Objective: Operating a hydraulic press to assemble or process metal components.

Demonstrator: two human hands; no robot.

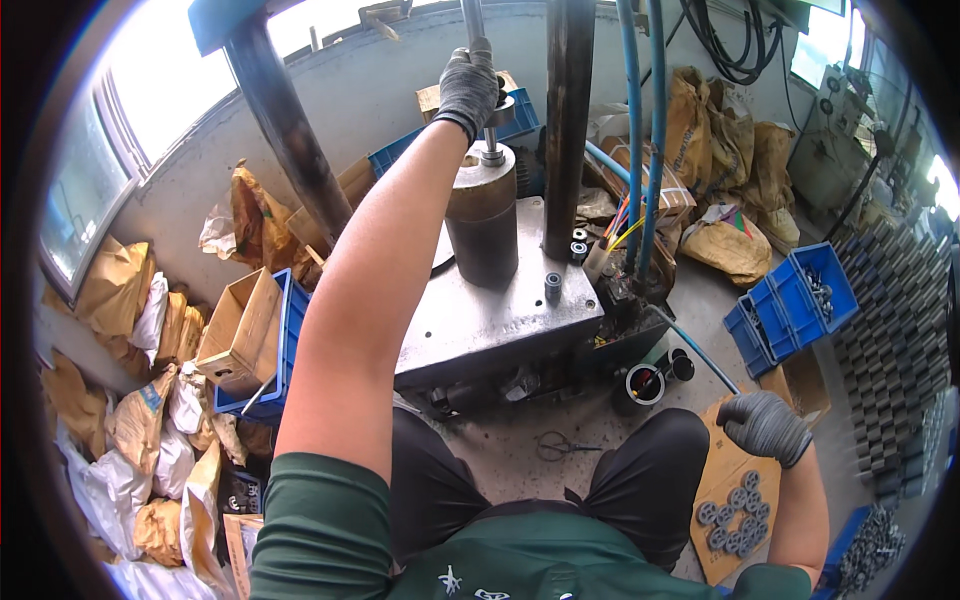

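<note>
The left hand [468,88], in a grey knitted glove, is raised at the far side of the surface, where a slim, bright steel shaft [491,138] is met by it; how firmly the shaft is gripped cannot be told, since the fingertips are turned away. By the right hand [767,428], gloved in the same grey, the near end of a long, straight, blue-grey metal lever [692,347] is grasped with curled fingers.

The shaft is placed above the round top of a thick, dark steel cylinder [483,235], which is stood upright on the bright metal surface [500,325]. A steel collar [500,113] is seen around the shaft, just beside the left hand. The shaft's long axis is close to upright, and its lower end is pointed down at the cylinder's top. The left hand is the nearer to it; the right is well apart, low on the right.

From the right hand, the lever is slanted forward and to the left, its far end pointed toward the foot of two upright blue pipes [656,135]. Grey wheel-shaped metal parts [738,498] are spread on brown cardboard [712,475] beside the right forearm.
</note>
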